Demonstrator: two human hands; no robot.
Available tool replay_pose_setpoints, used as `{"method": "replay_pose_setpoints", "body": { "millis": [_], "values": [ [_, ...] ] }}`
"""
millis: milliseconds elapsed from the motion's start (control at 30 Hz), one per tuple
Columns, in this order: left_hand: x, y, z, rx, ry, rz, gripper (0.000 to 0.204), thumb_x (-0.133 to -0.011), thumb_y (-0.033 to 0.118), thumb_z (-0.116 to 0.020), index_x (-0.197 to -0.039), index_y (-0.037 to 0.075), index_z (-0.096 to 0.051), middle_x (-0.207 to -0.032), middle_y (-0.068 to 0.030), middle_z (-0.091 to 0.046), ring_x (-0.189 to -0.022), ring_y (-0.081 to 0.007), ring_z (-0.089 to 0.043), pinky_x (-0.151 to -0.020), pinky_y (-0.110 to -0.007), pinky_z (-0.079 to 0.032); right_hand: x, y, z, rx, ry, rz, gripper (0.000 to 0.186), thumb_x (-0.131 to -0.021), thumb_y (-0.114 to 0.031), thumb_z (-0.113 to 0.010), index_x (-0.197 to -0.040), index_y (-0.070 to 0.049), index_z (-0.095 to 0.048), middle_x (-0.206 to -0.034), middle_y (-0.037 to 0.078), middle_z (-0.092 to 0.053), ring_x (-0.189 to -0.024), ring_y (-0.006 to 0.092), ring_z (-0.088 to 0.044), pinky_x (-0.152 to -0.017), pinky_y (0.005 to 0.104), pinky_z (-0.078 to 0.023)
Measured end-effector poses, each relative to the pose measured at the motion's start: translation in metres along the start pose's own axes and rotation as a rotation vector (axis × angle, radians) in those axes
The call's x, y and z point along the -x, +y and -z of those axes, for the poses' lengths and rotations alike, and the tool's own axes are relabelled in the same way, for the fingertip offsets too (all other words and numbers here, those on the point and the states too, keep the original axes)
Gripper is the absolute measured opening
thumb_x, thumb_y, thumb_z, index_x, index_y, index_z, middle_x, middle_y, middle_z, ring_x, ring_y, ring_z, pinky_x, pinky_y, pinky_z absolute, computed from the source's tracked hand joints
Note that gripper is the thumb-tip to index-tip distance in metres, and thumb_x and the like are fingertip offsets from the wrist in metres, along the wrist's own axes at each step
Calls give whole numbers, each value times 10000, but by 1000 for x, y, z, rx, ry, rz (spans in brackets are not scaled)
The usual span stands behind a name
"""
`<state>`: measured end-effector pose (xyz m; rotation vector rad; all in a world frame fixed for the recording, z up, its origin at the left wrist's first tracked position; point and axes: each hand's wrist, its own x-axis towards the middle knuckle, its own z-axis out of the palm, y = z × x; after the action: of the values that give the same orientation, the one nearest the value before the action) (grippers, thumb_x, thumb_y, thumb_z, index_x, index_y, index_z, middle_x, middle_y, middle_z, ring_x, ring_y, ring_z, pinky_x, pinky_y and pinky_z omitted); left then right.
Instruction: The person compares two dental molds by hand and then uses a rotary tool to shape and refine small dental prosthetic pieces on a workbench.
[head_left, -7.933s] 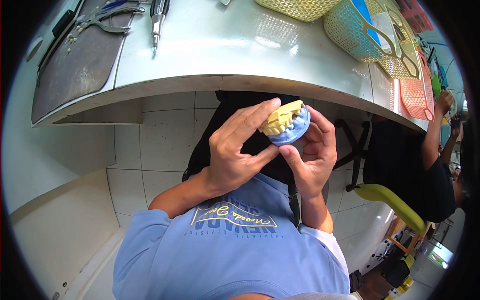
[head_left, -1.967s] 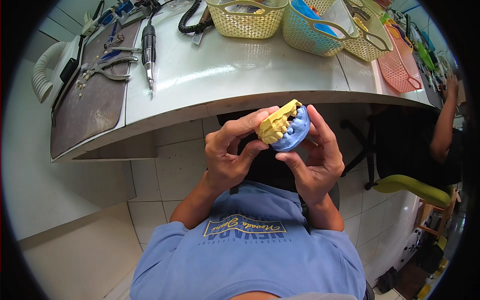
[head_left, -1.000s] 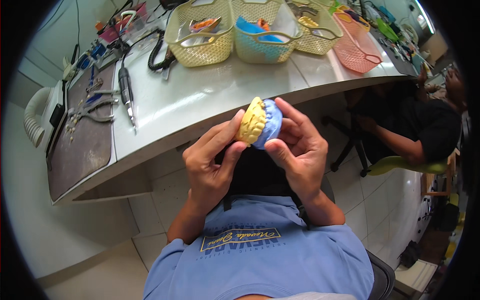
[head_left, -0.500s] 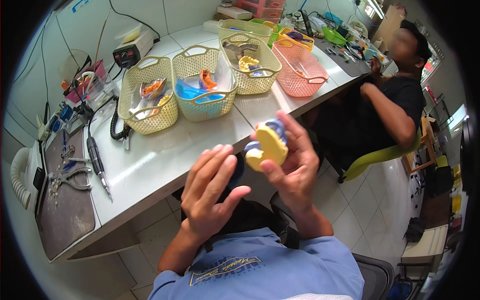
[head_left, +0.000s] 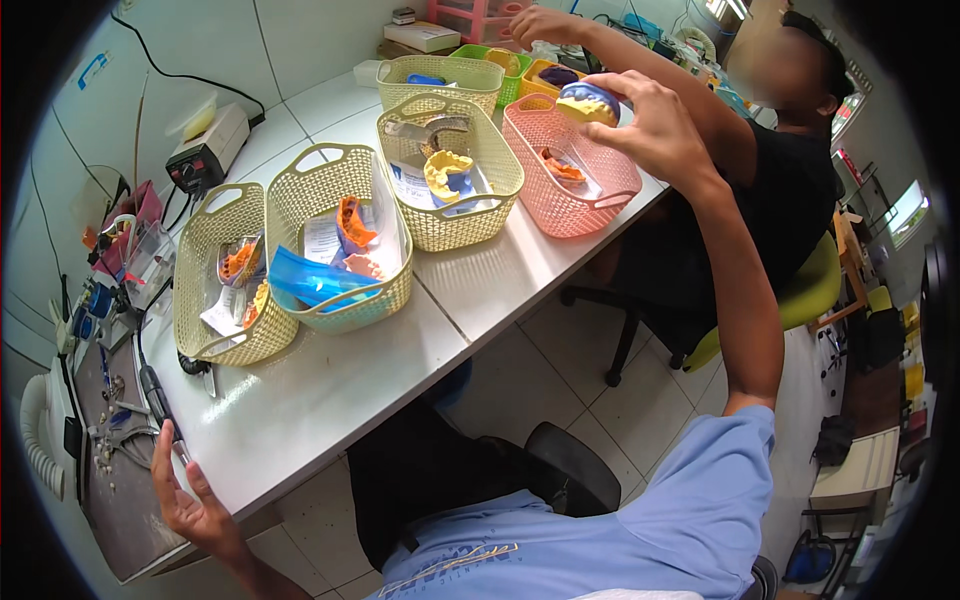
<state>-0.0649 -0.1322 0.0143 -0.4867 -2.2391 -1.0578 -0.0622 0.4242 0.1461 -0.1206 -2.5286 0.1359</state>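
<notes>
High over the pink basket (head_left: 560, 205), my right hand (head_left: 655, 125) grips a dental model (head_left: 590, 104) with a yellow plaster base and a blue upper part. At the lower left, my left hand (head_left: 198, 500) holds nothing, its fingers apart. Its fingertips overlap the dark rotary handpiece (head_left: 153, 392) in the view; whether they touch it I cannot tell. An orange dental piece (head_left: 563, 167) lies on paper inside the pink basket. In the cream basket beside it sit another yellow dental model (head_left: 449, 177) and a metal tool (head_left: 425, 128).
Two more cream baskets (head_left: 335, 165) (head_left: 195, 300) hold orange dental pieces and papers; one has a blue sheet (head_left: 318, 278). Pliers (head_left: 125, 440) lie on a brown mat (head_left: 120, 510). A seated co-worker's arm (head_left: 640, 65) reaches across behind my right hand.
My right hand has carried the dental model up and right, over the pink basket. My left hand has moved away to the lower left. The co-worker's arm now stretches over the table.
</notes>
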Motion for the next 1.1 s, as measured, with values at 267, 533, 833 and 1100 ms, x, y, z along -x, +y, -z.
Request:
{"method": "replay_pose_setpoints", "body": {
  "millis": [267, 533, 833, 1100],
  "values": [
    [-2, 2, -11, 7, -41, 102, 360, -975, 109, -497, -1282, -74, -534, -1310, -193, -563, -1235, -272, -520, -1087, -393, -352, -16, 8, -51, 169, -190, 99, 434, -714, -126, -727, -1108, 25, -628, -1047, 206, -640, -996, 333, -631, -899, 400, -491],
    [-4, 5, -13, -103, -105, 116, 332, -958, 79, -518, -1255, -63, -563, -1264, -174, -605, -1181, -271, -561, -1062, -382, -374, -15, 14, -64, 392, -273, 221, 271, -798, 33, -583, -1062, 41, -525, -1088, 236, -555, -1008, 392, -604, -861, 444, -509],
    [3, 1, -7, -61, -60, 75, 333, -971, 100, -519, -1255, -69, -552, -1278, -184, -594, -1183, -275, -555, -1052, -385, -378, -18, -3, -39, 372, -449, 183, 504, -730, -41, -720, -1193, 2, -527, -1170, 213, -564, -1117, 355, -566, -969, 416, -455],
    [13, -59, 107, -266, 271, 6, 362, -1012, 101, -462, -1315, -97, -480, -1341, -194, -542, -1237, -267, -534, -1071, -371, -392, 34, -78, 30, -206, 206, 71, 216, -904, -155, -664, -1075, -23, -658, -845, 101, -681, -695, 153, -651, -633, 272, -532]
  ]
}}
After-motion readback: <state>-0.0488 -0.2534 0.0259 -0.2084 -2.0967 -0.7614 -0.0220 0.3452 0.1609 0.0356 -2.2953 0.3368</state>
